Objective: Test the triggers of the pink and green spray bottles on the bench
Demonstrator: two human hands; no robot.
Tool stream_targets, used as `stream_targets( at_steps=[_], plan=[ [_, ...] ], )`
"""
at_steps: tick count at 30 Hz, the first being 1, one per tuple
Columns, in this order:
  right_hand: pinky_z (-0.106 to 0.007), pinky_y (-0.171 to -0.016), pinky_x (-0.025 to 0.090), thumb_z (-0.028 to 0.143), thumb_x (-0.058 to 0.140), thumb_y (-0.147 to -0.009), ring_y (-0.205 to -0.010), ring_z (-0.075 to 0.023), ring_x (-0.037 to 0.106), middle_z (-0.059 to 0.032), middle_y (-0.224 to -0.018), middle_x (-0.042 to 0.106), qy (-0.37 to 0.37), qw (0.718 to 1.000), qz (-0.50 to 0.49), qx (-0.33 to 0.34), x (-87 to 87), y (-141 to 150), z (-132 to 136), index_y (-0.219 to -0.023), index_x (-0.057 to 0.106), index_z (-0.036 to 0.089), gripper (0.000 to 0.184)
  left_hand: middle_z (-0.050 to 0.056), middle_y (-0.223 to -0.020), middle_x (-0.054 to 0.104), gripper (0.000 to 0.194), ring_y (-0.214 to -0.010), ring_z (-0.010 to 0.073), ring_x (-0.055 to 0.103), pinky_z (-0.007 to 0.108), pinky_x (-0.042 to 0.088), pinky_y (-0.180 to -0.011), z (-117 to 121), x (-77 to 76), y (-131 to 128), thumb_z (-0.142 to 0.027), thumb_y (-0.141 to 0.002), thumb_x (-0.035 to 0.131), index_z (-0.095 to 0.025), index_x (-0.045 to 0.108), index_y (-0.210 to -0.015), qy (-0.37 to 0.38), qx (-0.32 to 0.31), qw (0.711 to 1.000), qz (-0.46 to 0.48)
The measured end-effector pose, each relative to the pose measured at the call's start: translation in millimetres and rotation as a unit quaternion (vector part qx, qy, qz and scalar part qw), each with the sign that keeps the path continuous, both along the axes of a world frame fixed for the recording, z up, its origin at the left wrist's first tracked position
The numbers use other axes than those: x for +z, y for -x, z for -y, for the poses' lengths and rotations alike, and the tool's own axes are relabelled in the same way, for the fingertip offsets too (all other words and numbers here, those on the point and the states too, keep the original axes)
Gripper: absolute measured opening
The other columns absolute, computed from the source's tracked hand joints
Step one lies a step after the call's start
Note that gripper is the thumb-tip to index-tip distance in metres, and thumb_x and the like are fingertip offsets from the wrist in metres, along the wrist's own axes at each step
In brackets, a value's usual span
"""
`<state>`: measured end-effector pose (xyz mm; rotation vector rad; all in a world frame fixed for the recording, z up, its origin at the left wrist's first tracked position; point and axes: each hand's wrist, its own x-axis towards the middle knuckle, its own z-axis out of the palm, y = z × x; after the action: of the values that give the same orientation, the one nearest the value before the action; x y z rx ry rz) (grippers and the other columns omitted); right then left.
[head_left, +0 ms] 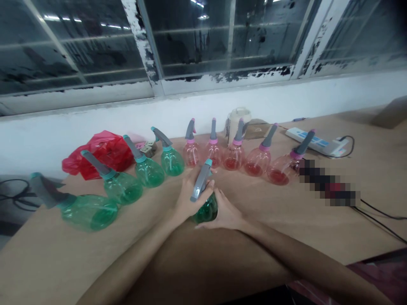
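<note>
Between the left hand (pixel 188 195) and the right hand (pixel 229 212), above the near middle of the tabletop (pixel 318 222), a green spray bottle (pixel 208 210) is held, neither hand being clearly nearer. Its neck is gripped by curled left fingers under the grey spray head (pixel 201 182); its body is cupped from the right by part-spread right fingers and thumb. The head's long axis is pointed forward, toward the pink-collared bottles (pixel 233 161). Whether the base is supported cannot be told.
</note>
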<state>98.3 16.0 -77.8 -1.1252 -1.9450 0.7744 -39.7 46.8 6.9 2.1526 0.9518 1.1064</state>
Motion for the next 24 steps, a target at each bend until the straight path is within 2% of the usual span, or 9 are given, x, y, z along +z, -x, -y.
stream_targets(
  at_steps=[4, 14, 19, 24],
  plan=[
    [-0.054, -0.106, 0.036, 0.048, 0.084, -0.051, -0.129, -0.0346, 0.040, -0.0159, -0.138, 0.043, 0.011, 1.000, -0.006, -0.003, -4.9, -1.4, -0.8, -0.143, 0.022, 0.023, 0.114, 0.005, -0.099, 0.067, 0.020, -0.086, 0.0209, 0.066, 0.037, 0.052, -0.083, -0.6, -1.1, -0.2, -0.026, -0.084, 0.054, -0.025, 0.054, -0.104, 0.008, -0.008, 1.000, 0.004],
    [-0.053, -0.104, 0.036, 0.049, 0.085, -0.049, -0.127, -0.0341, 0.042, -0.0159, -0.136, 0.045, 0.026, 1.000, 0.004, -0.014, -4.5, -0.3, 0.1, -0.141, 0.026, 0.022, 0.112, 0.005, -0.099, 0.067, 0.022, -0.083, 0.0215, 0.067, 0.038, 0.052, -0.083, -1.0, -2.7, 0.1, -0.026, -0.084, 0.054, -0.025, 0.055, -0.106, 0.012, -0.008, 1.000, 0.002],
    [-0.053, -0.105, 0.037, 0.047, 0.084, -0.050, -0.128, -0.0337, 0.043, -0.0165, -0.137, 0.044, -0.001, 1.000, 0.004, -0.007, -5.0, 0.9, 0.1, -0.140, 0.028, 0.021, 0.109, 0.005, -0.098, 0.067, 0.021, -0.078, 0.0201, 0.067, 0.037, 0.053, -0.080, -0.2, -1.9, 0.2, -0.025, -0.083, 0.053, -0.025, 0.056, -0.105, 0.009, -0.006, 1.000, -0.001],
    [-0.053, -0.105, 0.036, 0.048, 0.084, -0.051, -0.127, -0.0340, 0.044, -0.0170, -0.133, 0.048, -0.009, 1.000, 0.002, -0.018, -4.7, 2.7, 0.9, -0.140, 0.029, 0.020, 0.108, 0.005, -0.096, 0.067, 0.021, -0.082, 0.0199, 0.066, 0.037, 0.053, -0.081, 0.4, -0.4, -0.2, -0.023, -0.083, 0.053, -0.024, 0.056, -0.104, -0.007, -0.010, 1.000, -0.003]
  ],
)
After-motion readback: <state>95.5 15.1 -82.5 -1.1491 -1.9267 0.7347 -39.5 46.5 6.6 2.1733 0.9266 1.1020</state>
